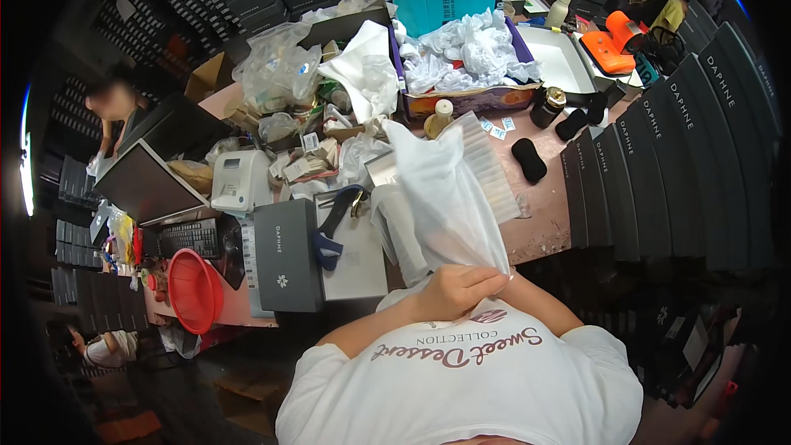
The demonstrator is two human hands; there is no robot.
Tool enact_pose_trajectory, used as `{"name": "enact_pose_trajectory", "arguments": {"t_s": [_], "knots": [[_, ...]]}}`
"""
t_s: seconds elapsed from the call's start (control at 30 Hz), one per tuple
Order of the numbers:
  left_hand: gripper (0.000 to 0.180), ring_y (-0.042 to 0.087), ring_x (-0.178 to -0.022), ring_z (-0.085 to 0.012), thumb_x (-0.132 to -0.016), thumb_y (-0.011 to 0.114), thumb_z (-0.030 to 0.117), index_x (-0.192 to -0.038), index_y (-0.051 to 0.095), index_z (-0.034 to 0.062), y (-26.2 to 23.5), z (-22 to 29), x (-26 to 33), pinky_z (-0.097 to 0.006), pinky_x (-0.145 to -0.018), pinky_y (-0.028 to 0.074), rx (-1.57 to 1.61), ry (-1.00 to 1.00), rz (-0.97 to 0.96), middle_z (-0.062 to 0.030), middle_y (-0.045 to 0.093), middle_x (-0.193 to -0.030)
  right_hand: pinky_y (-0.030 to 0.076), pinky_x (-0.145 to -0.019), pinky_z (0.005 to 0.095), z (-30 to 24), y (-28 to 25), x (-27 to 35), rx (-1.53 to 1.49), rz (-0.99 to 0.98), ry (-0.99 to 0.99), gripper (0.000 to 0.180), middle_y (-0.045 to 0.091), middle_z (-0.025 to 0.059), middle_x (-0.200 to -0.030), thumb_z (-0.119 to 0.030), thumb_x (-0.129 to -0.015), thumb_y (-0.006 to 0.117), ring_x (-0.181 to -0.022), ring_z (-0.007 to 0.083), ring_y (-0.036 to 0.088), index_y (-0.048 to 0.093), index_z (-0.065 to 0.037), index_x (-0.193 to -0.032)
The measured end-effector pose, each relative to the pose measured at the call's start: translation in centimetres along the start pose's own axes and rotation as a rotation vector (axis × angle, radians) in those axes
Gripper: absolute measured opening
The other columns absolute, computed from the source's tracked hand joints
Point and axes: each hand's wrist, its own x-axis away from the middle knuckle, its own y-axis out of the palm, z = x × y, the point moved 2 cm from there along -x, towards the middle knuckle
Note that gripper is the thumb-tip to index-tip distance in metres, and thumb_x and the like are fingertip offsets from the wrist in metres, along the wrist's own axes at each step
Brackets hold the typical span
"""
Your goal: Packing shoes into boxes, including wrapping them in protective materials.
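A thin white translucent bag [445,198] stretches up and away from my chest over the table. My left hand [463,290] is closed on its near end, fingers pinched together. Coming in from the right, my right hand [512,277] meets the same end of the bag; its fingers are hidden behind the left hand and the bag. Left of the bag lies an open white box [354,276] with a dark blue strappy shoe [329,247] across it. A dark grey shoebox lid [286,259] adjoins it. Under the bag is a stack of whitish sheets [486,165].
A box of crumpled white paper [470,53] stands at the back. Black shoe-shaped pads [529,161] lie to the right, before tall stacks of grey shoeboxes [667,165]. A label printer [240,181], monitor [152,181] and red basket [196,290] occupy the left.
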Motion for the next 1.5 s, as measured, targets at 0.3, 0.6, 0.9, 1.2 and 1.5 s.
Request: {"name": "enact_pose_trajectory", "arguments": {"t_s": [0.3,0.6,0.9,1.2,1.5], "knots": [[0.033,0.066,-0.070,-0.0245,-0.067,0.064,-0.010,-0.099,0.064,0.0010,0.1,0.8,0.3,-0.029,-0.059,0.054,0.045,-0.090,-0.017,-0.0109,0.066,-0.090,0.042,-0.094,0.0295,1.9,-0.9,-3.1,0.202,-0.098,-0.060,0.037,0.052,0.0093,-0.121,-0.013,-0.090,0.057,-0.111,0.0174,0.050,0.048,-0.001,-0.124],[0.018,0.057,-0.079,-0.0075,-0.089,0.054,-0.001,-0.104,0.062,-0.0016,-9.2,-7.2,2.7,-0.021,-0.071,0.046,0.129,-0.731,0.789,-0.0044,0.063,-0.087,0.036,-0.099,0.0405,-4.1,3.2,-1.2,1.187,-0.190,-0.281,0.053,0.055,0.0245,-0.117,-0.032,-0.085,0.064,-0.114,0.0360,0.050,0.051,0.000,-0.124],[0.017,0.055,-0.079,-0.0056,-0.090,0.055,0.002,-0.106,0.062,-0.0013,-9.8,-7.9,1.4,-0.019,-0.072,0.045,0.124,-0.701,0.703,-0.0012,0.062,-0.090,0.037,-0.100,0.0354,-6.5,-1.5,0.8,1.543,0.124,-0.749,0.097,0.049,0.0212,-0.127,-0.018,-0.058,0.085,-0.114,0.0335,0.052,0.035,-0.012,-0.141],[0.020,0.057,-0.086,-0.0078,-0.091,0.060,0.011,-0.107,0.062,-0.0003,-11.9,-6.1,2.5,-0.021,-0.077,0.045,0.160,-0.733,0.560,-0.0036,0.063,-0.096,0.047,-0.075,0.0319,-4.8,2.8,-9.4,0.777,-0.228,-0.534,0.028,0.064,0.0117,-0.090,-0.009,-0.085,0.063,-0.078,0.0244,0.058,0.058,-0.003,-0.112],[0.074,0.047,-0.119,-0.0285,-0.091,0.035,0.064,-0.132,0.044,0.0031,-8.9,-3.7,12.8,-0.046,-0.100,0.037,1.246,-1.012,0.863,-0.0145,0.051,-0.124,0.045,-0.071,0.0349,-9.2,12.5,-4.8,0.732,-1.049,-0.451,0.022,0.059,0.0130,-0.082,-0.020,-0.085,0.067,-0.076,0.0296,0.056,0.060,0.001,-0.087]]}}
